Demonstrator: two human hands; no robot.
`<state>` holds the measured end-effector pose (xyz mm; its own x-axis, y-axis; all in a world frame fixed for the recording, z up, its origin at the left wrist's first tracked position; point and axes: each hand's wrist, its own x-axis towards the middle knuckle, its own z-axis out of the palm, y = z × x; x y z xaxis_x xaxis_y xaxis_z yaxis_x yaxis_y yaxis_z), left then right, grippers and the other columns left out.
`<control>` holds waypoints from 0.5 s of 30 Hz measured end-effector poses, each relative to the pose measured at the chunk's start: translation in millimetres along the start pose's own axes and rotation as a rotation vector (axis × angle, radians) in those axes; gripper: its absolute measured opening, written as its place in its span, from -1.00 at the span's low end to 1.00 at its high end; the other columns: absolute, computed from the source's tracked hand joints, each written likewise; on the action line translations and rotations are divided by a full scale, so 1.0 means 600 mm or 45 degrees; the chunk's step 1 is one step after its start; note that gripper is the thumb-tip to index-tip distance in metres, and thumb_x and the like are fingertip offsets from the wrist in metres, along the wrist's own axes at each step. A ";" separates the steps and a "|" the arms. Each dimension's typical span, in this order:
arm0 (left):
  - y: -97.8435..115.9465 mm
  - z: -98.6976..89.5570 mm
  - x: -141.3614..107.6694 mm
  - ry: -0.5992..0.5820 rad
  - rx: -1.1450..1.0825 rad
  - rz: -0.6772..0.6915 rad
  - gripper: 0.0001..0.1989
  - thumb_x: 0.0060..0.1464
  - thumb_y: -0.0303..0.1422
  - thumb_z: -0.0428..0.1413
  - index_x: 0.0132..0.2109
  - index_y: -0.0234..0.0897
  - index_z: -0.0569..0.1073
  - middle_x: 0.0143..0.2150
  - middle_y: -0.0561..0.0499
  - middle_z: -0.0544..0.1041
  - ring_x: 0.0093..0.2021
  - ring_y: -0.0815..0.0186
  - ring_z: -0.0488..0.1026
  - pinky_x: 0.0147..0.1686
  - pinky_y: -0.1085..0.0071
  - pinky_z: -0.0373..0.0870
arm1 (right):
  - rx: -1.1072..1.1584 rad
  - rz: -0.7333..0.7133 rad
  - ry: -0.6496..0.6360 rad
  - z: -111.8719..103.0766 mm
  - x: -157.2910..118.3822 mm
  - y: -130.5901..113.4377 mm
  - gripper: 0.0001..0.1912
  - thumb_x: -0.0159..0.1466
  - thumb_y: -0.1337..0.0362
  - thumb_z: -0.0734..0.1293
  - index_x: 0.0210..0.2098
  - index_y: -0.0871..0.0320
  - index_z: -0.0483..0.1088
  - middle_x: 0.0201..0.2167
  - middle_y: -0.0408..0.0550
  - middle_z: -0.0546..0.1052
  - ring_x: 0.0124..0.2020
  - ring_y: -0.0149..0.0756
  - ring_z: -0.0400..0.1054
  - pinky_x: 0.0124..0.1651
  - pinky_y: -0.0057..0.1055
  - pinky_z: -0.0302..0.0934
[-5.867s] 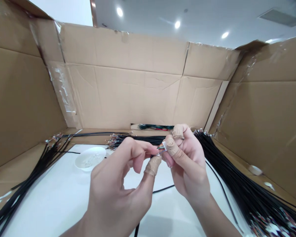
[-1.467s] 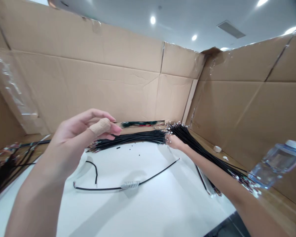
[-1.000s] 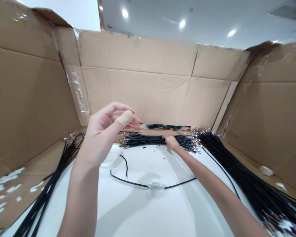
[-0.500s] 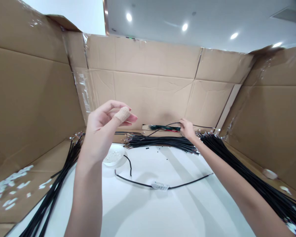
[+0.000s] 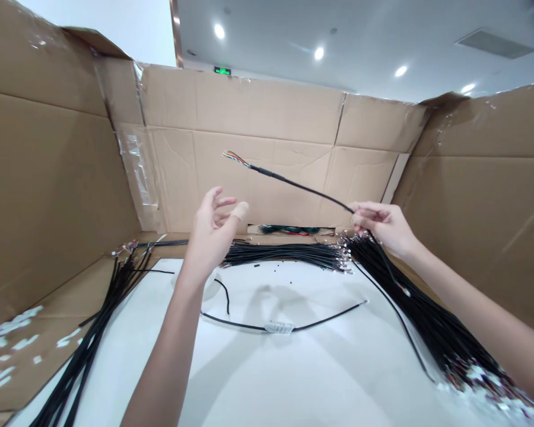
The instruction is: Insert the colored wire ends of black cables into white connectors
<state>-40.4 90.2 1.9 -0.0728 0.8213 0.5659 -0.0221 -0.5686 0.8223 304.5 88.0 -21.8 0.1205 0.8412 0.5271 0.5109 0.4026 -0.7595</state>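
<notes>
Pinched in my right hand (image 5: pixel 380 224) is a black cable (image 5: pixel 309 190), raised above the table. Its far end points up and left and fans into thin coloured wires; the other end hangs down past my hand over the right-hand bundle. My left hand (image 5: pixel 216 228) is raised at centre left, fingers apart, with a tan bandage on the thumb; it touches nothing. A separate black cable with a white label (image 5: pixel 279 327) lies curved on the white table (image 5: pixel 293 379). Behind my left wrist, a white bowl (image 5: pixel 211 287) is mostly hidden.
Cardboard walls (image 5: pixel 258 107) enclose the table. Bundles of black cables lie at the back (image 5: pixel 289 255), the right (image 5: pixel 409 308) and the left (image 5: pixel 102 320). White paper bits (image 5: pixel 13 332) are scattered on cardboard at the left. A dark green wire bundle (image 5: pixel 289 229) sits in a back slot.
My right hand has lifted the cable from the back bundles and brought it up, right and nearer. My left hand has moved slightly right and its fingers have spread. The view has shifted a little.
</notes>
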 end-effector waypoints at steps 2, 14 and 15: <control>0.006 0.016 -0.009 -0.139 -0.111 -0.027 -0.43 0.04 -0.16 0.26 0.16 -0.29 0.39 0.01 -0.17 0.55 -0.18 0.19 0.57 -0.14 0.21 0.52 | 0.120 0.123 -0.180 0.000 -0.064 -0.022 -0.79 0.32 0.21 0.39 -0.14 0.24 0.44 -0.44 -0.19 0.47 -0.53 -0.48 0.34 -0.47 -0.49 0.31; 0.065 0.056 -0.101 -0.523 -0.511 -0.048 -0.92 0.16 -0.40 0.21 -0.22 -0.19 0.61 -0.29 0.04 0.63 -0.26 0.34 0.57 -0.25 0.47 0.56 | 0.471 0.740 -0.308 0.076 -0.389 -0.014 -0.51 0.07 -0.19 0.43 -0.34 0.09 0.32 -0.43 -0.22 0.26 -0.68 -0.42 0.32 -0.65 -0.42 0.21; 0.067 0.058 -0.107 -0.599 -0.558 -0.071 -0.90 0.17 -0.40 0.20 -0.20 -0.18 0.63 -0.26 0.04 0.63 -0.23 0.33 0.58 -0.23 0.46 0.57 | 0.480 0.764 -0.306 0.088 -0.405 -0.006 -0.50 0.07 -0.20 0.43 -0.33 0.08 0.31 -0.42 -0.21 0.26 -0.66 -0.43 0.32 -0.62 -0.43 0.20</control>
<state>-2.2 16.0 0.8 0.3832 0.7267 0.5701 -0.4253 -0.4091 0.8073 228.4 -98.9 -167.5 0.0752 0.9936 -0.0840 0.0845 -0.0903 -0.9923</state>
